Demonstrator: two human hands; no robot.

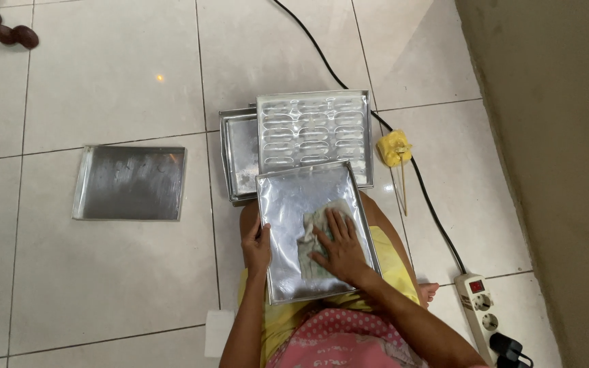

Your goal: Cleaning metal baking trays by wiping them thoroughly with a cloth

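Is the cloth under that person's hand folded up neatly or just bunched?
Bunched. The cloth lies crumpled and uneven on the metal tray, pressed flat under the right hand.

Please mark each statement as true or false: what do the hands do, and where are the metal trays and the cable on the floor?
1. The right hand presses a cloth onto a metal tray. True.
2. The left hand holds a knife. False: it grips the tray's left edge.
3. A flat tray lies alone on the floor tiles to the left. True.
4. The power strip lies on the tray. False: it lies on the floor, at the right.
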